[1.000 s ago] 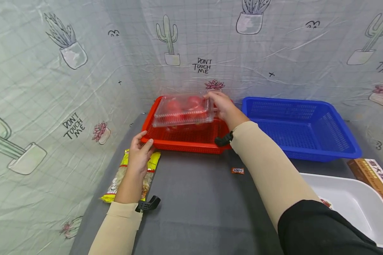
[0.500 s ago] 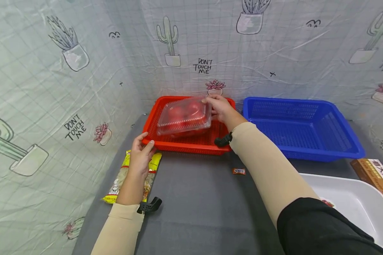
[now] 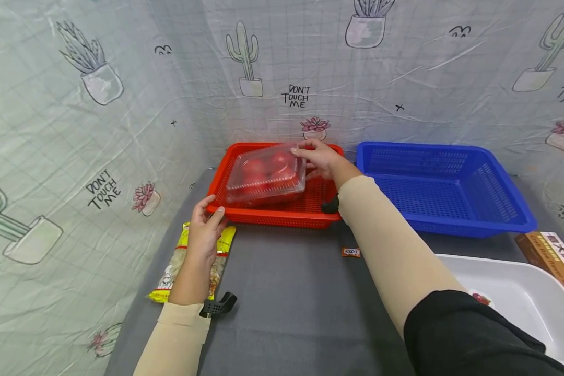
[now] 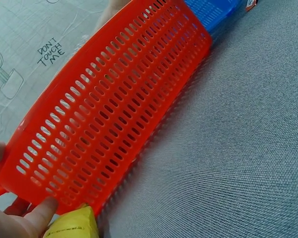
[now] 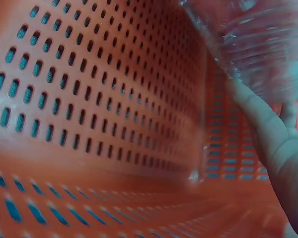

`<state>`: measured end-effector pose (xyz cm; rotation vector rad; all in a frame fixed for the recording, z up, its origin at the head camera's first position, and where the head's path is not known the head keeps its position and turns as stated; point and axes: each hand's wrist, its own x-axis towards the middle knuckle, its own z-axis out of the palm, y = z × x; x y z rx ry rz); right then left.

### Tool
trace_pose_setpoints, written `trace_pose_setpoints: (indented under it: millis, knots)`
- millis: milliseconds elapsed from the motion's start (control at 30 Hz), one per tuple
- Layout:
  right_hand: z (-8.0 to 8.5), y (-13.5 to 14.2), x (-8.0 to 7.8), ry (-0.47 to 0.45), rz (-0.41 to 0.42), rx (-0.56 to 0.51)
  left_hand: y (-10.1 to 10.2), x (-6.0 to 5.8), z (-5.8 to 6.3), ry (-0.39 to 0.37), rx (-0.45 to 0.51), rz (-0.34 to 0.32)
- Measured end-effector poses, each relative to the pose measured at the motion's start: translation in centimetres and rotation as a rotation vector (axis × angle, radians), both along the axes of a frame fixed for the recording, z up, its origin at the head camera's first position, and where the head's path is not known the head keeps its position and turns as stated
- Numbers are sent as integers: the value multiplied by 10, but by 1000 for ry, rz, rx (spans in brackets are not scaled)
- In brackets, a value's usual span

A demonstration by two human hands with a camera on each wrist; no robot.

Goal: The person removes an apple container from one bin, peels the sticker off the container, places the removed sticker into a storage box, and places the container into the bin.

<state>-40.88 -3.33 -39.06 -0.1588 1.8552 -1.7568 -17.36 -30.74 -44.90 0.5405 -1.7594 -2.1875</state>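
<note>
In the head view my right hand [image 3: 320, 159] holds a clear plastic clamshell box [image 3: 266, 175] by its right side. Several red, round fruits, like tomatoes, show through the lid. The box sits tilted within the red basket [image 3: 282, 215], its far right corner higher; whether it touches the bottom cannot be told. In the right wrist view, the thumb and fingers [image 5: 258, 111] lie against the box's edge. My left hand [image 3: 206, 230] grips the basket's near left corner, with thumb and fingers on either side of the rim in the left wrist view.
A yellow food bag [image 3: 221, 250] lies under my left forearm. To the right stand a blue basket [image 3: 456, 227], a white tub [image 3: 512, 266] and a brown carton [image 3: 552, 266]. A small orange wrapped sweet [image 3: 351, 252] lies on the grey cloth. Patterned sheeting closes off the back and left.
The clamshell box has come down deeper into the red basket, and its top now faces me more. My right hand moved slightly left with it. My left hand stayed on the corner.
</note>
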Motion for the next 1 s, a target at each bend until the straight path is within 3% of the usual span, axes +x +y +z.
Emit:
trace_pose_setpoints:
  millis: [167,767,1000]
  knots:
    - [-4,0,-3,-6,30,45,0,1,3,-1,2,1]
    - [-6,0,0,-46,-44,85,0,-3,3,22,10,-7]
    - [0,0,-1,-63,11,134,-2,-4,2,17,-20,-11]
